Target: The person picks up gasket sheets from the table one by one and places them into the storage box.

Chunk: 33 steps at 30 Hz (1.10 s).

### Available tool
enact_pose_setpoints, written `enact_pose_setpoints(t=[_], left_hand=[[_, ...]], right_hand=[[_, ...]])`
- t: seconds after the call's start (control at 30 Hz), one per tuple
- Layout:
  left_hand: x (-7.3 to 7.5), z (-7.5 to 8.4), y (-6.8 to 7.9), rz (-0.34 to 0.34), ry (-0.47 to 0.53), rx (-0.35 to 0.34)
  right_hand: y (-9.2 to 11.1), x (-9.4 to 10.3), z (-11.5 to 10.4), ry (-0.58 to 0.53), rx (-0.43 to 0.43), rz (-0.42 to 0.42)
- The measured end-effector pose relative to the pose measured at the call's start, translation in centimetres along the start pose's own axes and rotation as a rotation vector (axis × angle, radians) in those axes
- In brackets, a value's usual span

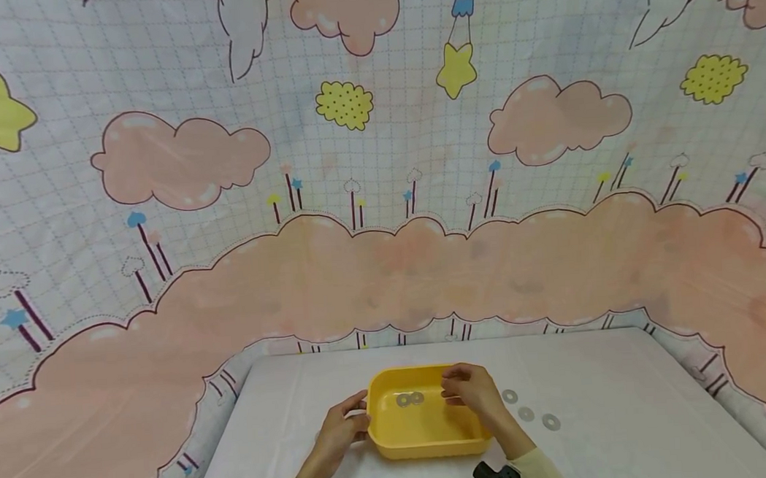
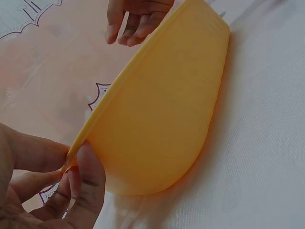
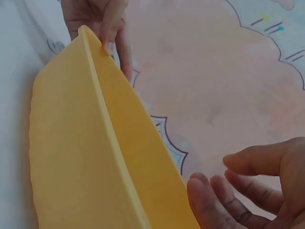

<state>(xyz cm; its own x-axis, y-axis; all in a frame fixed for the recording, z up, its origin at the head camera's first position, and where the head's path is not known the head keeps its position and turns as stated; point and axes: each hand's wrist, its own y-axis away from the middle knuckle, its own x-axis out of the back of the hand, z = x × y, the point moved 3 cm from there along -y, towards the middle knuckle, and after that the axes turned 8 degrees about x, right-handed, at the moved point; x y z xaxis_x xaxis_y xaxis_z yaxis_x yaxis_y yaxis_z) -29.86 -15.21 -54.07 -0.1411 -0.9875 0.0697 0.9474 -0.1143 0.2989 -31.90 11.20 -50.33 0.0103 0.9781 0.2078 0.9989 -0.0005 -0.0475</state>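
A yellow plastic basin (image 1: 429,450) stands on the table, two flat grey rings (image 1: 403,400) lying on its floor. With thumb and fingers my left hand (image 1: 337,426) pinches the basin's left rim, as the left wrist view shows at the rim (image 2: 78,138). Over the basin's right side hangs my right hand (image 1: 474,388). Its fingers (image 3: 238,202) are loosely bent, thumb apart from them, and nothing shows between them. To the basin's right, three more grey rings lie on the table: one near (image 1: 510,396), one middle (image 1: 526,414), one far ring (image 1: 551,422).
The white-covered table (image 1: 632,428) reaches out on both sides of the basin. Behind it hangs a patterned cloth (image 1: 385,275) with clouds and stars. A dark band (image 1: 496,476) sits at the right wrist.
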Motion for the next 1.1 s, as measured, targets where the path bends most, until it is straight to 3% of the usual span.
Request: enact_pose_setpoints(t=[0.63,0.9,1.1], left_hand=[[-0.1,-0.2,0.5,-0.015,0.016,0.006],[-0.1,-0.2,0.8,-0.008,0.019,-0.001],[0.0,-0.3,0.8,-0.02,0.023,-0.023]], right_hand=[[1.8,4.1,-0.2,-0.08,0.015,0.055],[2.3,6.6,0.0,-0.057,0.043,0.085],[3.0,8.4,0.0,0.023,0.063,0.108]])
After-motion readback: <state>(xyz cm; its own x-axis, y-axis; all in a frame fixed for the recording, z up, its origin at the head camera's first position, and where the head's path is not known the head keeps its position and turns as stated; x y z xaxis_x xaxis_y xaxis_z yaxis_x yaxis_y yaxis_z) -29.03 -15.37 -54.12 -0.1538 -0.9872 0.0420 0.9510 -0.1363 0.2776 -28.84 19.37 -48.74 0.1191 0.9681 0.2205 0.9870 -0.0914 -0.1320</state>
